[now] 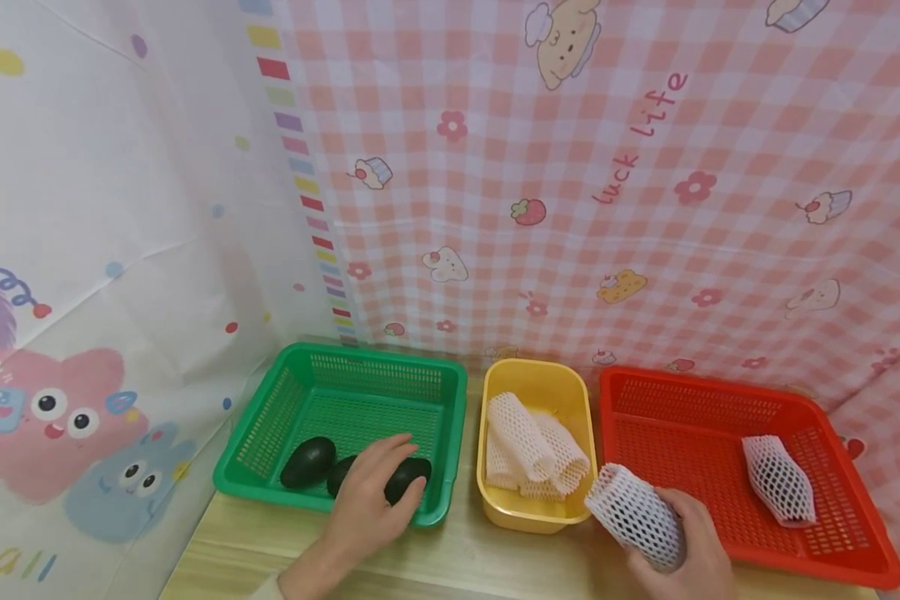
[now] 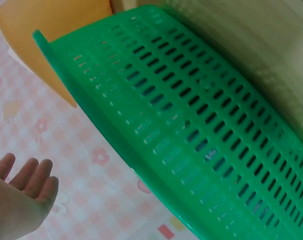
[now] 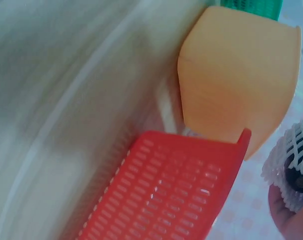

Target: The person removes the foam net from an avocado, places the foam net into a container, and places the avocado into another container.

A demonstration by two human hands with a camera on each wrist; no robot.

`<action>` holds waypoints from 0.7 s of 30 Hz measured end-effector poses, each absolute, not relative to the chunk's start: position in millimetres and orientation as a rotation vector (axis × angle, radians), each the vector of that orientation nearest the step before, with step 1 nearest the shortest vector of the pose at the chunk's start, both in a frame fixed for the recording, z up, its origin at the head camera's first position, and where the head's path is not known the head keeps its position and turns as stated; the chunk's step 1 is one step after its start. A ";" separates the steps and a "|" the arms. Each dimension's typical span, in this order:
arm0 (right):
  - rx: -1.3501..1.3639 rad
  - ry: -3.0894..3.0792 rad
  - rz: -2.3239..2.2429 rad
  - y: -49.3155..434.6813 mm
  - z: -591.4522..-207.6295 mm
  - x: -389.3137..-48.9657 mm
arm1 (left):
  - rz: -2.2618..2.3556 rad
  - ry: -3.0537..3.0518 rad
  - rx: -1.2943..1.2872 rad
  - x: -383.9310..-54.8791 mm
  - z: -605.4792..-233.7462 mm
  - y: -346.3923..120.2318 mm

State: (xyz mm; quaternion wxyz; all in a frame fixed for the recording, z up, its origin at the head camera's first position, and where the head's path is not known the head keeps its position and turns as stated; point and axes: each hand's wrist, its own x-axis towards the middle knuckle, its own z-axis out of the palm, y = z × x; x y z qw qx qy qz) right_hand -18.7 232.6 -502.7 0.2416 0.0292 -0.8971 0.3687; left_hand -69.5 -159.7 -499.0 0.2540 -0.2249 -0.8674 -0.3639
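Note:
In the head view my left hand (image 1: 367, 504) is over the near right part of the green basket (image 1: 375, 362). Its fingers stretch above dark avocados, one of them (image 1: 408, 477) beside the thumb and another partly hidden behind the hand. A third avocado (image 1: 309, 462) lies to the left. The left wrist view shows the fingers (image 2: 39, 180) loosely bent, with nothing visible in them. My right hand (image 1: 692, 550) grips an avocado in a white foam net sleeve (image 1: 640, 515), in front of the red basket (image 1: 720, 392). The dark end of that avocado (image 3: 299, 181) shows inside the net in the right wrist view.
A yellow bin (image 1: 536, 371) between the two baskets holds several white foam net sleeves (image 1: 522, 437). One netted avocado (image 1: 780, 481) lies at the right in the red basket. All three containers stand on a wooden table (image 1: 465, 558) before a pink checked cloth (image 1: 495, 233).

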 end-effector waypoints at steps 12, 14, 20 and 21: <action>0.613 -2.365 1.097 228.4 -529.5 -14.7 | -0.971 -2.347 -0.708 -59.8 -506.8 -143.1; 0.667 -2.367 1.099 227.7 -535.0 -16.1 | -0.983 -2.334 -0.730 -57.6 -508.5 -140.8; 0.817 -2.354 1.089 223.2 -551.6 -20.1 | -1.001 -2.297 -0.811 -50.8 -517.7 -133.7; 0.837 -2.357 1.081 222.3 -553.9 -20.6 | -0.996 -2.286 -0.825 -49.9 -519.8 -132.3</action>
